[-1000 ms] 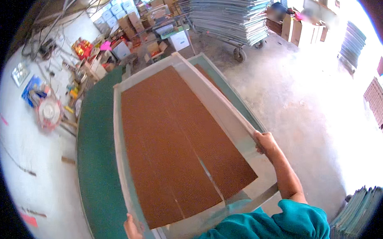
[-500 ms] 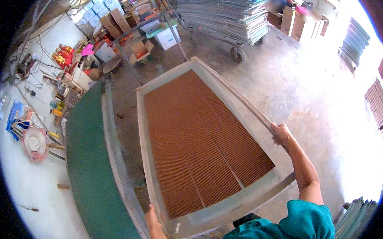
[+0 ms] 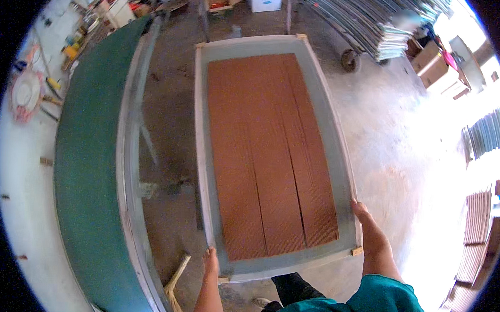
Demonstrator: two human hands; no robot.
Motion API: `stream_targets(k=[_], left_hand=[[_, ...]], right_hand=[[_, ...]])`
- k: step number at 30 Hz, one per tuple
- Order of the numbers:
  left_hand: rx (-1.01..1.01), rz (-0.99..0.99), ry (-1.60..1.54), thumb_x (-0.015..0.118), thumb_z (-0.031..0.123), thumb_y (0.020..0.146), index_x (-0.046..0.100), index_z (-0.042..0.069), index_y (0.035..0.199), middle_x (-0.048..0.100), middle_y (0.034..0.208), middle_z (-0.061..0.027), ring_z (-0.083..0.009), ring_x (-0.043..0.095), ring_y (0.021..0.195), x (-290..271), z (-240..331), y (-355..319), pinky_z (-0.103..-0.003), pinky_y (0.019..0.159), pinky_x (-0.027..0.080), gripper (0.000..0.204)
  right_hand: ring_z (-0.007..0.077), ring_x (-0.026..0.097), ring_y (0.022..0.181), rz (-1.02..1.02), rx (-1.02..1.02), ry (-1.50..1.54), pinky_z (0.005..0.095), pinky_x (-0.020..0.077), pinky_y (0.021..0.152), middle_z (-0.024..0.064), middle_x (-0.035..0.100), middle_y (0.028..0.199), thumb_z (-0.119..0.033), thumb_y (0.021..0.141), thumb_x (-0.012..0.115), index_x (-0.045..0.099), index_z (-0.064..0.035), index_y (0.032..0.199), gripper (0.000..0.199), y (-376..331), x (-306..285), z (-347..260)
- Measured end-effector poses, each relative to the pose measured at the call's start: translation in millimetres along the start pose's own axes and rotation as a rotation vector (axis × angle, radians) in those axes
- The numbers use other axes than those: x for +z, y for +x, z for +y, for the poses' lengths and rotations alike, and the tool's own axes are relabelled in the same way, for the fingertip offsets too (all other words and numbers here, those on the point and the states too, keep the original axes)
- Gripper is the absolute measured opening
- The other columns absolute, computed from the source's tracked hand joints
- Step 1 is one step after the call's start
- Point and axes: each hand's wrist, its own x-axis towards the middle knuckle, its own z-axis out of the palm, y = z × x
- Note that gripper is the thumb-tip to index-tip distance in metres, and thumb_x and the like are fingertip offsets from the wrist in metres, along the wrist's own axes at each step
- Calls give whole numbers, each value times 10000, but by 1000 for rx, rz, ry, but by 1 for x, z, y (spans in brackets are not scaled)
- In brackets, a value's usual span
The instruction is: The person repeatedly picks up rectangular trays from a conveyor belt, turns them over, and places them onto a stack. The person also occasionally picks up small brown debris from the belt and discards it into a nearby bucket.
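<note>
I carry a long rectangular mesh tray (image 3: 207, 171) with a pale frame in front of me. On its pale mesh lies a brown, finely ridged layer (image 3: 261, 145), split lengthwise by dark gaps; it looks like rows of thin sticks, too fine to make out singly. My left hand (image 3: 211, 261) is closed on the near left part of the frame. On the near right side rail, my right hand (image 3: 361, 210) is closed too. The fingers of both hands are partly hidden behind the frame.
A long green surface (image 3: 94, 149) with a pale edge runs along the left. A bundle of pale straw (image 3: 175, 286) lies near its close end. Far right, a wheeled cart (image 3: 349, 60) bears stacked trays (image 3: 389, 39). Cardboard boxes (image 3: 432, 63) stand beyond it.
The tray has swung from slanting to nearly straight ahead, both hands still on its frame. My view has turned, so the stacked cart appears further right.
</note>
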Motion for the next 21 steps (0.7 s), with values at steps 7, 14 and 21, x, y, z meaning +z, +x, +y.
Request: stream_targets(k=[7,14,21], left_hand=[[172,130,-66,314,432,892,456,20,1161,447,1180,-214,-359,408,1111,-19,-67,-85,-416,930,324,512],[-306,196,-1180,390,426,882,476,-5,1103,550,1026,-184,-340,579,874,70,-337,-207,-426,688,483,492],[-643,399,-1084,443,342,856,530,-12,1015,600,776,-146,-261,624,632,204,-468,-445,-352,549,511,398]], right_hand=[[365,545,996,99,-221,-353,432,439,845,216,580,1044,-320,752,536,589,-24,1031,410,-98,15,-45],[342,563,922,-181,-1098,-875,424,435,807,181,606,949,-318,764,516,632,-83,897,294,-165,165,-62],[311,596,778,-363,-1358,-845,402,458,686,182,617,809,-291,746,555,624,-36,784,267,-372,234,-32]])
